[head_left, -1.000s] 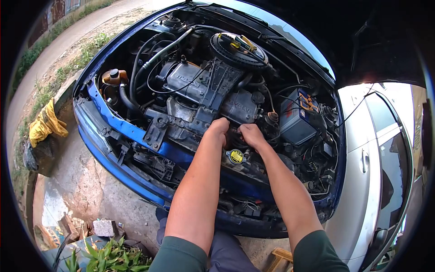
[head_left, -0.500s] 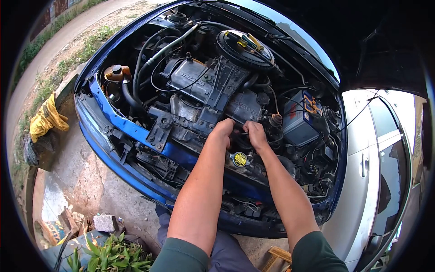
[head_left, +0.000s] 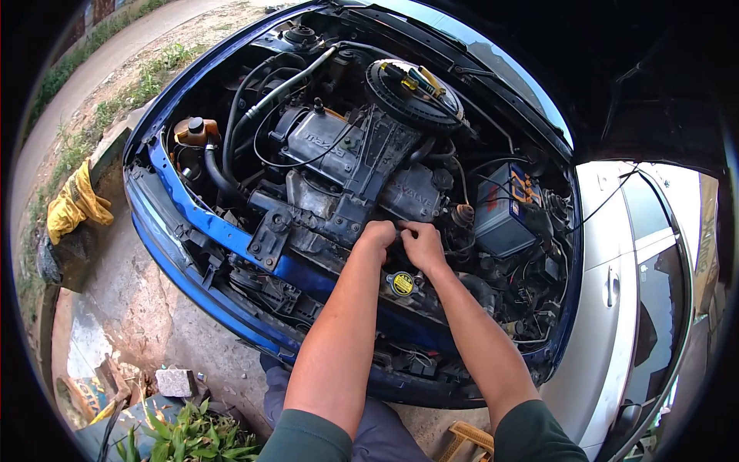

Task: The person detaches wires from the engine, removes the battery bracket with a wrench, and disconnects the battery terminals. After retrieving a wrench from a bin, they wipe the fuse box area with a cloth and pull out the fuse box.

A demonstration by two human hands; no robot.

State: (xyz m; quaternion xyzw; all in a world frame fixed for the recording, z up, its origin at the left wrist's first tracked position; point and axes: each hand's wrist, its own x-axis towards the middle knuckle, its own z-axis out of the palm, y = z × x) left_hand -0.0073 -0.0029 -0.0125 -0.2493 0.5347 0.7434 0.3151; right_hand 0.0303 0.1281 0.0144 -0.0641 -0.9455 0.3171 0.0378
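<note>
Just beyond the round, yellow-labelled metal radiator cap (head_left: 402, 284), the left hand (head_left: 376, 238) and right hand (head_left: 422, 244) nearly meet, fingers curled; their grip cannot be told. Farther lie the grey metal engine cover (head_left: 412, 194) and round black air cleaner (head_left: 394, 98).

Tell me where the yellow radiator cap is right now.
In the head view, the yellow radiator cap sits at the front of the engine bay, between the two forearms, just below the left hand and right hand.
</note>
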